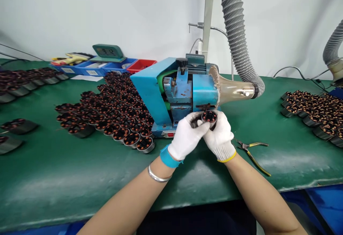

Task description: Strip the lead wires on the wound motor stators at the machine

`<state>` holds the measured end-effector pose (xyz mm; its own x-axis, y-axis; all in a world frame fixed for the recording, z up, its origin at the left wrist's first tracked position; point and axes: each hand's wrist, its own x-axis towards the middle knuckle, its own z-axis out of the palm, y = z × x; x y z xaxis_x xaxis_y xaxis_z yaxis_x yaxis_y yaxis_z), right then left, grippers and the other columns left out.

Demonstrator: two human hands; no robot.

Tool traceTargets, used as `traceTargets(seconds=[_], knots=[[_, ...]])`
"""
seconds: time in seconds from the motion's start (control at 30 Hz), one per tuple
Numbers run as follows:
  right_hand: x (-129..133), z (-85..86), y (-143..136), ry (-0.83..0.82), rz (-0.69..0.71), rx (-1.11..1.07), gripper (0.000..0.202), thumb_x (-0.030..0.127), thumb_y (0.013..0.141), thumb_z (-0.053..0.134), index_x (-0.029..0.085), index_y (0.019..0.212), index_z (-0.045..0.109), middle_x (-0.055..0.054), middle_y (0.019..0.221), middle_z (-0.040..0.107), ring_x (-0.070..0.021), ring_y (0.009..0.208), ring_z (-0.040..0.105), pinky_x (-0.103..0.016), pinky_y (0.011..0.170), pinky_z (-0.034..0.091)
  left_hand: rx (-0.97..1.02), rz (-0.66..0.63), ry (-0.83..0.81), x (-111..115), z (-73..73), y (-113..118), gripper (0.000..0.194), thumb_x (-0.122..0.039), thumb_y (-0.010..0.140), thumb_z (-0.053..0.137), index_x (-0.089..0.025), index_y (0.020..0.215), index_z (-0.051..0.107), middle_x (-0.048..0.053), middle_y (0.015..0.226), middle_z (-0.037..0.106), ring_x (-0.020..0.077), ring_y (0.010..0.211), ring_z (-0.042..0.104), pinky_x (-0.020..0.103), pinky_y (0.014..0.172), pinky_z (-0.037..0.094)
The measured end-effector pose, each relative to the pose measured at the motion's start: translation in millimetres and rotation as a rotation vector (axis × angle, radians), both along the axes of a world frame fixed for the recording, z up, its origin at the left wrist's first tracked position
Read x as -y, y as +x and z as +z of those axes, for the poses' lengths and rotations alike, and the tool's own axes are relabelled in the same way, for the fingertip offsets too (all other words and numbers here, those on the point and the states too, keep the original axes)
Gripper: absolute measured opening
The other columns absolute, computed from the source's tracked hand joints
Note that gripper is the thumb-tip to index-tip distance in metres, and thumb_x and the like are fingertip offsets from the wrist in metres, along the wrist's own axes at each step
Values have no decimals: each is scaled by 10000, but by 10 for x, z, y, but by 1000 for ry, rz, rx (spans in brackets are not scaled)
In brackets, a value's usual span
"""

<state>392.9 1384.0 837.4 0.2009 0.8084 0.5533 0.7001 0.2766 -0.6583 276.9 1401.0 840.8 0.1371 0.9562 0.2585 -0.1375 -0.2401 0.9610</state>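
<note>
Both my hands wear white gloves and hold one motor stator [209,117], a short metal ring with a black core and copper-coloured wire ends. My left hand [187,135] grips its left side, fingers closed round it. From the right, my right hand [220,135] wraps the other side. The stator is held up against the front of a blue bench machine [182,95], just below its blue cover; whether it touches the machine I cannot tell. A clear funnel hood [235,91] sits at the machine's right end.
Many similar stators [118,109] crowd the green bench mat [80,177] left of the machine. More stators [318,113] stand at far right. Yellow-handled cutters [253,152] lie beside my right wrist. A grey hose [237,27] rises from the hood. Behind are blue bins [93,69], a red bin [141,65] and a clock [107,51].
</note>
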Motion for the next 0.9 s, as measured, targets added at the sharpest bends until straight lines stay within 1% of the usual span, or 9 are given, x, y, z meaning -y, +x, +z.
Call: traceTargets(seconds=[0.1,0.2,0.37,0.43,0.5,0.6,0.73,0.83,0.9], knots=[[81,-68,17,58,67,55,403,395,725,663,223,1078,576,-86,1022,639,-258,904,642,-404,819,553,-52,-73,102,108,-41,-65,482,-259,715,687,-135,1172,595,126,1214,677,270,1138,632,418,1014,500],[103,-28,71,90,164,112,412,374,714,673,207,1082,593,-105,1074,627,-272,947,644,-423,850,558,-66,-116,129,139,-74,-131,529,-285,731,678,-142,1225,553,134,1261,651,276,1171,617,421,1019,505],[57,240,298,-168,574,137,819,283,569,775,206,1328,480,-110,1353,523,-294,1226,537,-431,1039,475,-222,58,149,57,-102,-220,524,-268,672,688,-149,1164,551,127,1156,686,286,1065,664,432,944,548],[49,301,352,-241,674,29,856,295,559,796,199,1345,471,-108,1354,532,-289,1239,531,-428,1048,464,-329,119,203,41,-111,-245,533,-249,650,691,-159,1155,550,120,1147,680,286,1056,661,428,947,542],[52,299,342,-199,632,-100,625,307,655,752,193,1239,563,-94,1260,597,-259,1179,569,-404,1026,470,-434,132,287,51,-119,-255,507,-233,648,683,-174,1136,559,105,1133,677,278,1048,658,410,948,536],[66,237,257,-109,428,-246,152,295,839,588,185,915,660,-56,966,668,-194,941,631,-339,886,514,-527,99,391,95,-131,-232,444,-213,656,663,-194,1090,574,85,1105,676,259,1014,664,371,927,541],[68,192,201,-259,295,-469,270,401,880,548,177,744,614,5,656,571,-130,622,534,-254,585,466,-435,231,308,133,-142,-157,469,-256,645,692,-190,1086,545,97,1108,675,267,1009,670,369,925,543],[61,195,231,-271,265,-613,316,452,885,538,174,747,600,5,630,567,-127,584,522,-258,567,467,-295,401,217,95,-129,-141,463,-278,633,708,-180,1040,509,93,1024,682,252,929,691,368,869,567],[63,201,258,-165,239,-573,317,451,912,498,179,785,600,-23,705,612,-148,647,574,-288,631,507,-265,488,215,51,-111,-174,458,-275,626,717,-185,1018,497,75,976,679,233,876,697,358,825,580]])
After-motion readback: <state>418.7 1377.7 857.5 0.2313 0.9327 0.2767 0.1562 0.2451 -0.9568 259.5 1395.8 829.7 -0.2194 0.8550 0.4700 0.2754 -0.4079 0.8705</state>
